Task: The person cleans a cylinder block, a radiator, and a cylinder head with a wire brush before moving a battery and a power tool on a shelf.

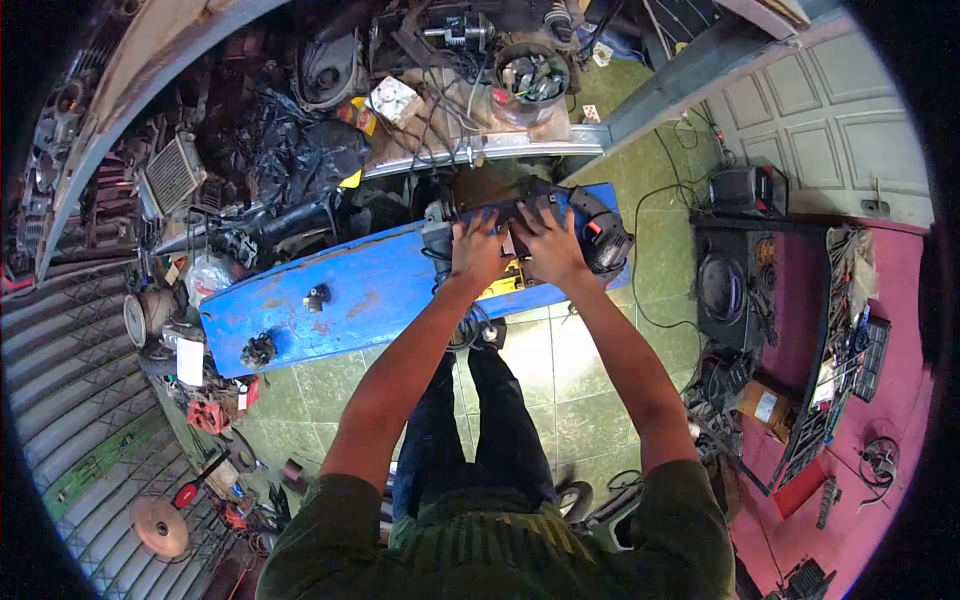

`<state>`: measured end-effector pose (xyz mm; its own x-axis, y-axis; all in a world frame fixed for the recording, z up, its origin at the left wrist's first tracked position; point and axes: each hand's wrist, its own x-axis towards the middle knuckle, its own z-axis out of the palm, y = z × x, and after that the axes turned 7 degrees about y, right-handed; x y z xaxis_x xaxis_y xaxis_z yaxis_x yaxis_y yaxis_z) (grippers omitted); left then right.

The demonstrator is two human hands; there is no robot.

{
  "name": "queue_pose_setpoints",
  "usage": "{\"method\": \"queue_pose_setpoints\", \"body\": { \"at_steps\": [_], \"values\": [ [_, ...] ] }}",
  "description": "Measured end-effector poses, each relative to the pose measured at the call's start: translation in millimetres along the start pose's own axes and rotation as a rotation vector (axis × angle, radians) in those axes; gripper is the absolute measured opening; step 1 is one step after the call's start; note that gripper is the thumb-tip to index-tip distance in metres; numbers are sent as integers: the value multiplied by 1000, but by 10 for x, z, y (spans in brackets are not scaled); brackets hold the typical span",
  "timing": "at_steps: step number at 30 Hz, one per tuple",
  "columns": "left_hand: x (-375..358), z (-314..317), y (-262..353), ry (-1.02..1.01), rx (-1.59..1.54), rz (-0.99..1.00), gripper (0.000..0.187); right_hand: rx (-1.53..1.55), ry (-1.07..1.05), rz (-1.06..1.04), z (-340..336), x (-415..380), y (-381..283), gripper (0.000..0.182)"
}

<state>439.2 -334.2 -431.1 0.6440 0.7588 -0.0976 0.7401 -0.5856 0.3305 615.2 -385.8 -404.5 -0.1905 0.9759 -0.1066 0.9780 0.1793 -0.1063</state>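
Observation:
My left hand [477, 252] lies with its fingers stretched out over a dark object at the far side of the blue bench [370, 290]. Beside it, my right hand [549, 243] is spread with the fingers apart on the same dark object [518, 212], whose kind is mostly hidden beneath the hands. Something yellow [504, 283] shows below and between my wrists. Close to the left hand stands a grey and black power tool [437, 240]. Just right of the right hand is a black power tool [608, 242] with a curved handle.
Two small dark metal parts [316, 298] [259, 350] sit on the bench's left half. Behind it, a cluttered shelf carries a tub of parts [533, 78] and a white box [396, 101]. A tool rack [825, 370] stands at right; cables cross the green tiled floor [655, 240].

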Motion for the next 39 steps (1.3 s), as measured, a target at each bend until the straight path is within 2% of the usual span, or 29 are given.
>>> {"method": "queue_pose_setpoints", "body": {
  "at_steps": [4,9,15,21,25,28,32,34,39],
  "values": [
    [72,142,-59,79,19,11,77,4,64,-79,134,125,176,81],
    [90,199,-167,140,-16,62,92,-7,-49,-174,141,227,317,87],
    [49,252,-289,137,-11,118,96,-29,-27,-259,198,248,391,91],
    [48,418,-339,130,-96,86,103,71,-4,-216,235,242,410,92],
    [64,408,-389,169,-108,132,104,124,-58,-180,196,252,420,89],
    [102,415,-387,233,-127,154,106,120,-11,-214,222,266,434,89],
    [163,357,-441,195,-123,178,101,149,-21,-227,255,290,483,89],
    [203,332,-506,208,-107,265,97,164,-20,-232,227,320,483,89],
    [235,328,-574,187,-101,276,95,129,44,-209,278,334,434,85]
  ]
}}
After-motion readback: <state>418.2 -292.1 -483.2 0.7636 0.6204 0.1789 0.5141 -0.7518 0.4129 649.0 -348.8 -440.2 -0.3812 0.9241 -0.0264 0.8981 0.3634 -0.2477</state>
